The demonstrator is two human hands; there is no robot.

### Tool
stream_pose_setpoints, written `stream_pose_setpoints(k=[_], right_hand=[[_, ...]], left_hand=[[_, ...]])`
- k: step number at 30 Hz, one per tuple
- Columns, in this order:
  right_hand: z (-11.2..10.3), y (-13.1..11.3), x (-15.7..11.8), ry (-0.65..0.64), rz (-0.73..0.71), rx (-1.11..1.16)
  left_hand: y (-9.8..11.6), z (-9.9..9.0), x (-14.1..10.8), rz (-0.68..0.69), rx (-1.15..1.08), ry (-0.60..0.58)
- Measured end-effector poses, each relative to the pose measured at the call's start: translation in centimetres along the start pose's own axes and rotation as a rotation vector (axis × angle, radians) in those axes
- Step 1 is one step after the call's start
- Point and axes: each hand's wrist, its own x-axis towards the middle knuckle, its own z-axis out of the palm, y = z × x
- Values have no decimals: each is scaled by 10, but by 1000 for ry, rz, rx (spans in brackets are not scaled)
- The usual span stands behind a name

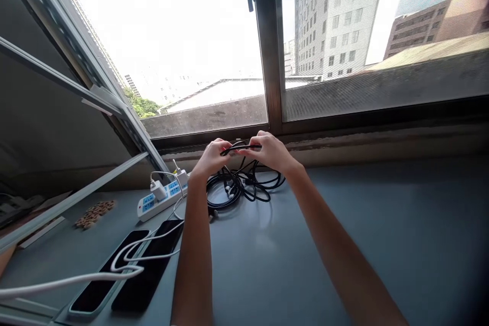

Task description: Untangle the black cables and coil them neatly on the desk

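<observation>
A black cable (245, 147) runs between my two hands, held above the table near the window sill. My left hand (211, 159) pinches it on one side, and my right hand (270, 151) grips it on the other, with the fingertips of both close together. Below them, a loose tangle of black cables (234, 194) lies on the grey table, partly looped in coils. A small pale piece (229, 190) shows among the loops; I cannot make out what it is.
At the left stand a white power strip (162, 202) with white chargers (158, 190) and two dark phones (110, 275) (151, 270). A white cord (72, 280) crosses them. Small brown pieces (94, 214) lie farther left, behind a metal frame (76, 191). The window (272, 61) rises behind.
</observation>
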Motion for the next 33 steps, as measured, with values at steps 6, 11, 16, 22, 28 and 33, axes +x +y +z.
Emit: stream_pose_setpoints(k=[6,11,16,22,28,33], right_hand=[[8,-8,4,184,-249,169],[6,0,5,274,-61,121],[3,25,2,353,250,52],[-2,32,1,436,467,100],[-6,25,1,297,245,262],[-3,9,3,137,156,258]], left_hand=[[10,0,2,152,-123,10],[16,-7,-3,69,-9,116],[12,-18,-8,-27,36,243],[11,-21,-2,-28,-502,447],[23,-31,-9,-67,-962,535],[39,-30,-15,9,-888,421]])
